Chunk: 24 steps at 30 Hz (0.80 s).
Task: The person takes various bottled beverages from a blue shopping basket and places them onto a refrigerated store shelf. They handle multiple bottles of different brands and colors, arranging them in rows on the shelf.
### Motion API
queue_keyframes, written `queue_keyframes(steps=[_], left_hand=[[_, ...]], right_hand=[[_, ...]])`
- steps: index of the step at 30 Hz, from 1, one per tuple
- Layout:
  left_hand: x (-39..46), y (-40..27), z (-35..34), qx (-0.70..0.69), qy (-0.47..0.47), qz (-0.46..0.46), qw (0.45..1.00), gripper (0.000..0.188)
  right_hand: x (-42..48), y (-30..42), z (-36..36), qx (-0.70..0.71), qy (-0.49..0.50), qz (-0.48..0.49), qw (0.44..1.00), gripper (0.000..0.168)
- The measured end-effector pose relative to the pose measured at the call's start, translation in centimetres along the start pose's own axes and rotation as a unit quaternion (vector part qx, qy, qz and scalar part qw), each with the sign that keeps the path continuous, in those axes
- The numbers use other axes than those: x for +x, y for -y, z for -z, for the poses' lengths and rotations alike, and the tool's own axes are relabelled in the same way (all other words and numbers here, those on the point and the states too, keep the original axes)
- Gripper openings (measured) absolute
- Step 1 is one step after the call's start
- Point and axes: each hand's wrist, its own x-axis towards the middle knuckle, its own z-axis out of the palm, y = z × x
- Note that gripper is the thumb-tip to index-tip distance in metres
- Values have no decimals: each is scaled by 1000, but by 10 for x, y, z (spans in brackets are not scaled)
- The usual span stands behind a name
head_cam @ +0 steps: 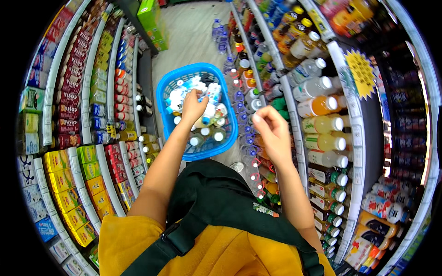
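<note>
A blue plastic basket [162, 117] stands before me in a shop aisle, filled with several drink bottles. My left hand [194, 105] is over the bottles inside it, its fingers bent beside a white bottle with a blue label [213, 93]; whether it grips anything cannot be told. Toward the near side of the basket lie bottles with white caps [218, 136]. My right hand [273, 132] is raised to the right of the basket, near the shelf of bottles, its fingers curled with the thumb near them; no object shows in it.
Shelves at right hold rows of drink bottles [323, 123]. Clear bottles with blue caps [239, 96] line the floor along them. Shelves at left carry dark red bottles [70, 100] and yellow cartons [62, 181]. Green boxes [152, 24] are stacked at the aisle's far left.
</note>
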Motion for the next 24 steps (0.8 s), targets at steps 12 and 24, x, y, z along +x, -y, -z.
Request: queue_keyframes(steps=[12, 24], left_hand=[[-35, 67, -60, -113, 70, 153, 979, 66], [-12, -47, 109, -161, 214, -59, 962, 33]], right_hand=[[73, -197, -77, -344, 108, -30, 932, 54], [85, -133, -96, -435, 36, 94, 895, 58]])
